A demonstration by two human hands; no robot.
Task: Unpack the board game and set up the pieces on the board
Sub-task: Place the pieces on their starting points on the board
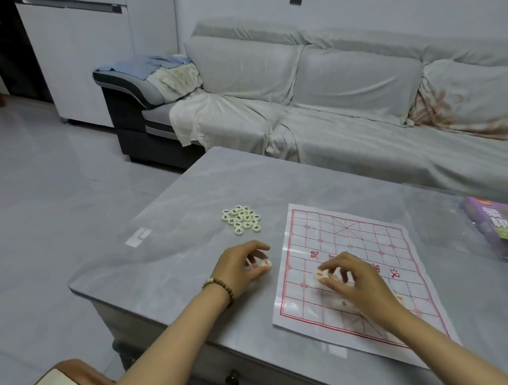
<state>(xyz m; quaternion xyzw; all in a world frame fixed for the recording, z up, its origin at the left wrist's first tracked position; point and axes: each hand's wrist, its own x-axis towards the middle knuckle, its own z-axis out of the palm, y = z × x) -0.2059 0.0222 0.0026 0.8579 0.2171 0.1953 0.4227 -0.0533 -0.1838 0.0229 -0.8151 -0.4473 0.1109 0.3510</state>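
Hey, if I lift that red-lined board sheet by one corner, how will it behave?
The board sheet looks thin, with fold creases, so it would probably droop rather than stay stiff. Its glossy face and the smooth table suggest it slides easily when pushed. The pieces under the right hand would likely slide off if it's lifted.
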